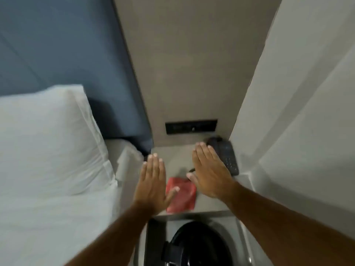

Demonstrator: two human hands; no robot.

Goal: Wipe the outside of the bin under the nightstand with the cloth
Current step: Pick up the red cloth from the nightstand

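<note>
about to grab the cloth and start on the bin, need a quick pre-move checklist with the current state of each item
1. Left hand free: ok, open flat, holding nothing.
2. Right hand free: ok, open flat, holding nothing.
3. Red folded cloth within reach: ok, it lies on the grey nightstand top between both hands, near the front edge.
4. Cloth clear of clutter: ok, the black corded phone sits apart at the back right.
5. Black round bin located: ok, its top shows below the nightstand's front edge.
6. Bin's outside accessible: cannot tell, only the top is in view.
</note>
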